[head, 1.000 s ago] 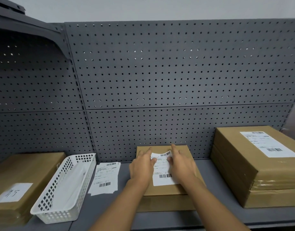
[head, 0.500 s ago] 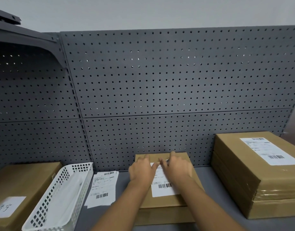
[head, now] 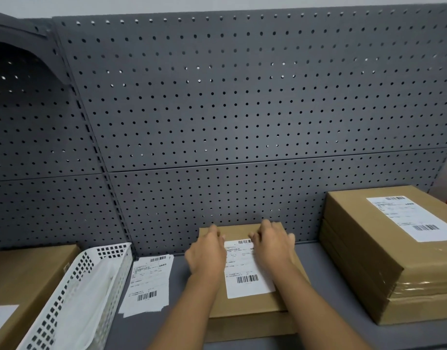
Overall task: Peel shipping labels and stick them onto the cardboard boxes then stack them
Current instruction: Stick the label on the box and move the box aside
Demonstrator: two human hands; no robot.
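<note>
I see left hand [head: 206,253] and right hand [head: 273,248] flat on the box [head: 245,305], fingers straight, flanking the label [head: 249,274].

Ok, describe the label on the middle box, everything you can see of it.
The label is a white paper rectangle with a barcode at its far end, another near its near end, and print too small to read between them. It lies flat, slightly askew, on top of the brown cardboard box. The left hand overlaps its left edge and the right hand covers its far right corner.
</note>
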